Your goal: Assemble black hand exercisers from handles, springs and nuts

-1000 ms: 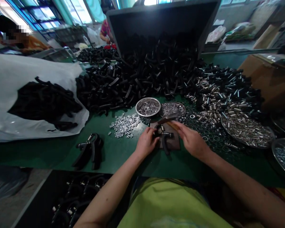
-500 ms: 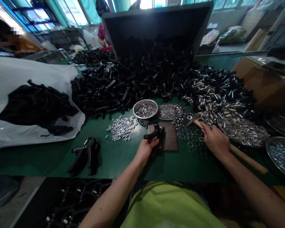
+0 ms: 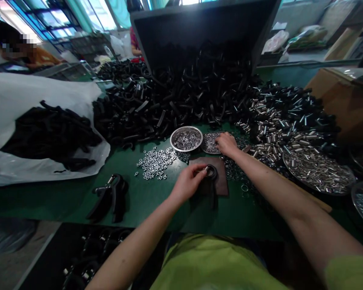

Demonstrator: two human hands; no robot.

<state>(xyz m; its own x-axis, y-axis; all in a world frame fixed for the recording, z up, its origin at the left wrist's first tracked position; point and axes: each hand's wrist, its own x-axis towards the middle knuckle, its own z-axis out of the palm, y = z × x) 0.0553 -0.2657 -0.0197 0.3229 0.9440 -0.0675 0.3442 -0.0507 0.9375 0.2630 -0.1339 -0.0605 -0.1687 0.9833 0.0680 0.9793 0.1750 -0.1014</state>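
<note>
My left hand (image 3: 187, 182) is closed on a black curved part (image 3: 213, 187), pinching it near its ringed upper end over a brown square pad (image 3: 222, 173). My right hand (image 3: 226, 143) reaches into the shallow dish of small metal pieces (image 3: 209, 146); its fingertips are together among the pieces, and what they grip is too small to make out. Left of that dish stands a round metal bowl (image 3: 186, 139) with small rings. The hammer's wooden handle (image 3: 316, 198) lies partly hidden beneath my right forearm.
Loose nuts (image 3: 155, 163) lie left of the pad. A black assembled clamp (image 3: 111, 197) rests at the front left. Black parts (image 3: 169, 104) are heaped behind, springs (image 3: 269, 137) at right. A white bag (image 3: 48, 169) lies left, a cardboard box (image 3: 339, 100) back right. A person sits at far left.
My right hand has let go of the hammer and moved left to the shallow dish. The black part in my left hand has turned, its long end now pointing toward me.
</note>
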